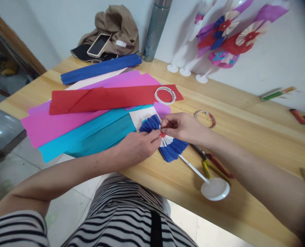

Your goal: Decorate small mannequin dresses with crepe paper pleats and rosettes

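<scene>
Two grips on one flower: my left grip and right grip pinch the pleated rosette, on my side of the red strip.
Fingertips close together at the middle here, blue and white folds fanning out, and the white stand slants away from the red strip, toward my right. A white ring lies on the strip's right end, the turquoise sheet spreads along its near side, the dark-blue strip sits beyond it, all across the tabletop.
</scene>
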Demonstrator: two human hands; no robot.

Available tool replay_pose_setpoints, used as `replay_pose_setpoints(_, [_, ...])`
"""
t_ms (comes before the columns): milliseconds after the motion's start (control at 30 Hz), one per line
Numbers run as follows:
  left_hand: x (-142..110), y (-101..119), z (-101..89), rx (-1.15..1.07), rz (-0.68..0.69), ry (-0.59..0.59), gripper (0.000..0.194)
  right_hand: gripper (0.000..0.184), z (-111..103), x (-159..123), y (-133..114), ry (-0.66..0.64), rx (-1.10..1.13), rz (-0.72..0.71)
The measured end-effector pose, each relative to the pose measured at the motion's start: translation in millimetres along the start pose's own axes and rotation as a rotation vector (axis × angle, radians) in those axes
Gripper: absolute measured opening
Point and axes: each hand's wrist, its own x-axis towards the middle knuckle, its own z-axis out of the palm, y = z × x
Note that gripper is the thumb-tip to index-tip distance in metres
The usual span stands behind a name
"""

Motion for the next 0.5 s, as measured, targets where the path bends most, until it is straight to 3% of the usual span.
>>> replay_pose_setpoints(500, [-0.5,-1.7,6.9,-0.118,-0.029,0.033,0.034,0.006,-3.0,7.7,-0.3,-0.082,-0.018,0.107])
